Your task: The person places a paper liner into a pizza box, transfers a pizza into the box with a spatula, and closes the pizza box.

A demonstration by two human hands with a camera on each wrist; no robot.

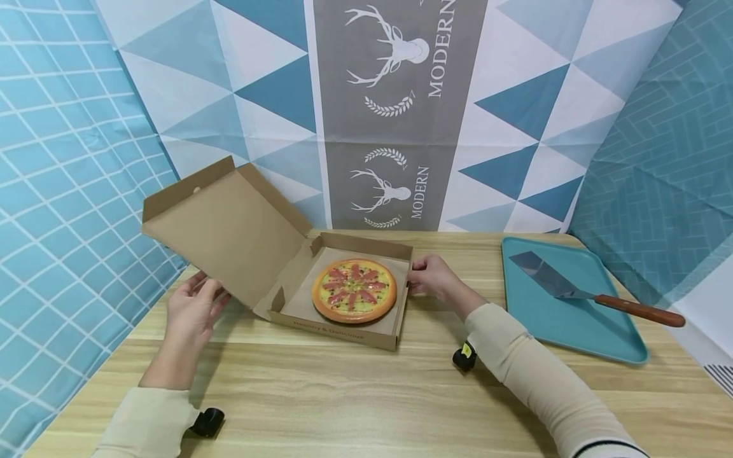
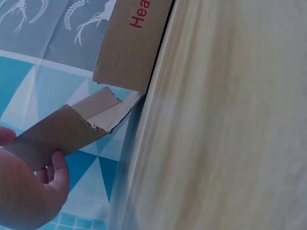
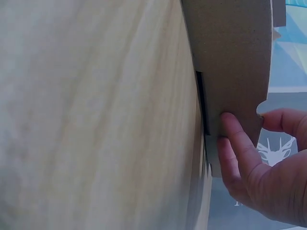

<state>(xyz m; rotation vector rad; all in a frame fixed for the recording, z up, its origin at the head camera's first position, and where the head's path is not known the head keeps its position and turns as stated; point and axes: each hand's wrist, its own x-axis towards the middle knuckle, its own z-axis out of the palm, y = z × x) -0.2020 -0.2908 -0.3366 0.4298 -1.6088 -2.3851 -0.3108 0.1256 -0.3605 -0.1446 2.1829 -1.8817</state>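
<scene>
A cardboard pizza box point(image 1: 343, 332) sits on the table with its lid point(image 1: 229, 229) tilted up to the left. Inside lies a round pizza point(image 1: 354, 289) with red strips on a yellow top. My left hand point(image 1: 191, 308) holds the lid by its near edge; in the left wrist view, the lid's side flap point(image 2: 53, 136) is between thumb and fingers. On the box's right side, my right hand point(image 1: 433, 277) pinches the wall. The right wrist view shows fingers against the outside of that wall point(image 3: 230, 62) and the thumb at its rim.
To the right is a teal tray point(image 1: 550, 324) on the wooden table point(image 1: 343, 407). A pizza server point(image 1: 635, 310) with a wooden handle lies across it, its handle overhanging the tray's right edge. Patterned sheets point(image 1: 395, 127) stand behind and at both sides.
</scene>
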